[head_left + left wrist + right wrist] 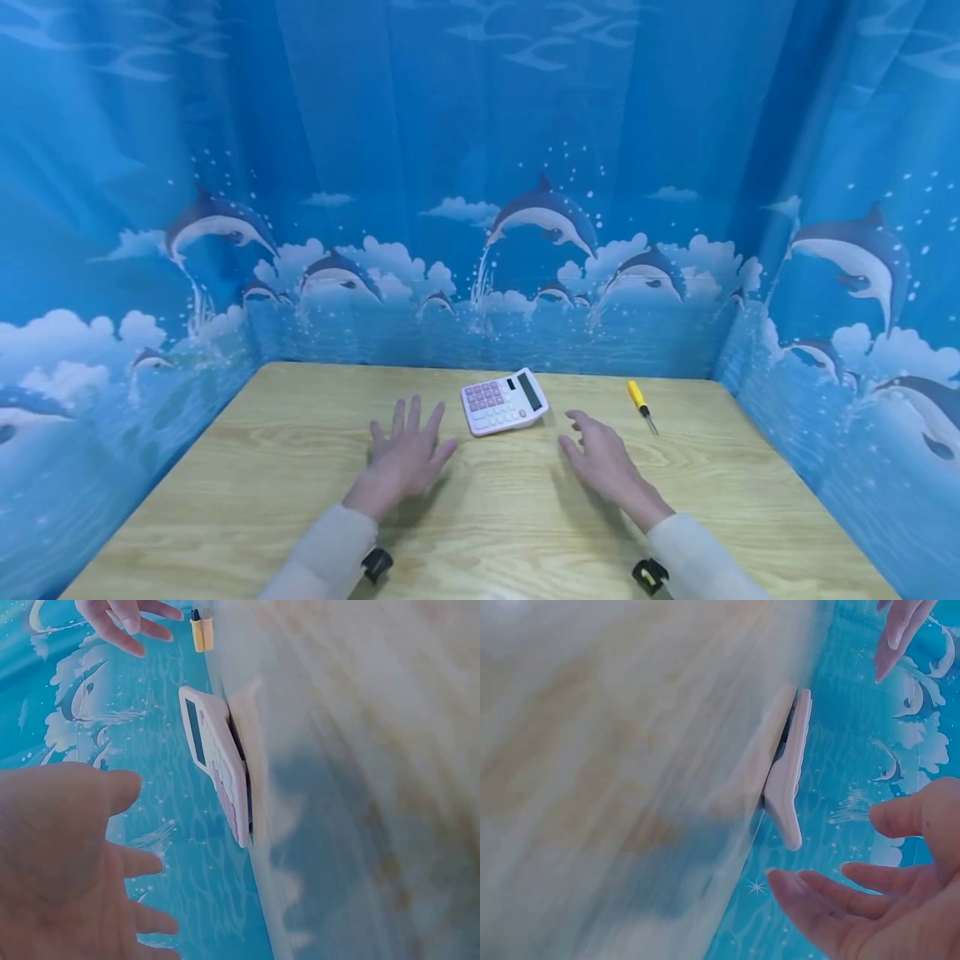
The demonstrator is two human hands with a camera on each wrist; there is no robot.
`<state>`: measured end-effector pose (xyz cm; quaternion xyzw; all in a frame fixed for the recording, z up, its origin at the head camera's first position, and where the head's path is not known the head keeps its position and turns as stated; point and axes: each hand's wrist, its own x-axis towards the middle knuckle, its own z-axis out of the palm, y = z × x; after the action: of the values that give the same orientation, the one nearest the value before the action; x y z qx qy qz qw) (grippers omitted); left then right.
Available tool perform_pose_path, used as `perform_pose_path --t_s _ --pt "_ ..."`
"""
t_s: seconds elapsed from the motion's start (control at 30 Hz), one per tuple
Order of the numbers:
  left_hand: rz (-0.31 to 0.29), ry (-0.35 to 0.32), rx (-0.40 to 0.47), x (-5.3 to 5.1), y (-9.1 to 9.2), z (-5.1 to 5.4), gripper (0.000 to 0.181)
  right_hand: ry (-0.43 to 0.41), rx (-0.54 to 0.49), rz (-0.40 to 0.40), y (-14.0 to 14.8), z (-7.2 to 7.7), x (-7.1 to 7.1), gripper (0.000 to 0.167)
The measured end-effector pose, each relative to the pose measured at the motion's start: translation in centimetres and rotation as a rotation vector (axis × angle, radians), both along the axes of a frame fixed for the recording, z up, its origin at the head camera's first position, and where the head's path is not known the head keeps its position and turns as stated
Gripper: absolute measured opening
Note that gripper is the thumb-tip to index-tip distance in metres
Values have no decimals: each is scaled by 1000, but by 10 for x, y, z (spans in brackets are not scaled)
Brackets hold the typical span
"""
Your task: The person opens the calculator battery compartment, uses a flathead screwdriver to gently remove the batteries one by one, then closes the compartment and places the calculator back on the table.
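Note:
A white calculator [504, 403] with pinkish keys lies on the wooden table, turned at an angle, its display at the right end. To its lower left, my left hand [405, 460] hovers palm down with fingers spread, holding nothing. My right hand [606, 463] is at its lower right, fingers relaxed and slightly bent, also holding nothing. Neither hand touches the calculator. In the left wrist view the calculator [217, 761] shows from the side, beyond my left hand [67, 862]. The right wrist view has the calculator [787, 772] above my right hand [885, 892].
A screwdriver [639, 400] with a yellow and black handle lies on the table right of the calculator, its metal end toward the front. Blue curtains [480, 208] printed with dolphins hang behind and on both sides of the wooden table [247, 467].

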<state>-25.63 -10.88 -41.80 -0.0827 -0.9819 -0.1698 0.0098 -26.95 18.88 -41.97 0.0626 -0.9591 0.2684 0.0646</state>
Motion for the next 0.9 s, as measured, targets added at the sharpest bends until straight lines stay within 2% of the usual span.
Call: perform_pose_path --t_s 0.17,0.4,0.53,0.7,0.9 --pt "-27 -14 23 -13 4 2 67 -7 -82 -5 -7 -2 -14 46" --pt "-34 -55 66 -32 11 3 66 -68 -153 -56 -15 -6 -37 52" --pt "-31 -81 97 -38 14 5 67 -120 -202 -90 -19 -10 -49 57" --pt "-13 -72 88 -47 15 6 65 -188 -311 -98 -25 -12 -61 57" --pt "-22 -102 109 -50 15 4 66 -250 -432 -133 -31 -18 -70 52"
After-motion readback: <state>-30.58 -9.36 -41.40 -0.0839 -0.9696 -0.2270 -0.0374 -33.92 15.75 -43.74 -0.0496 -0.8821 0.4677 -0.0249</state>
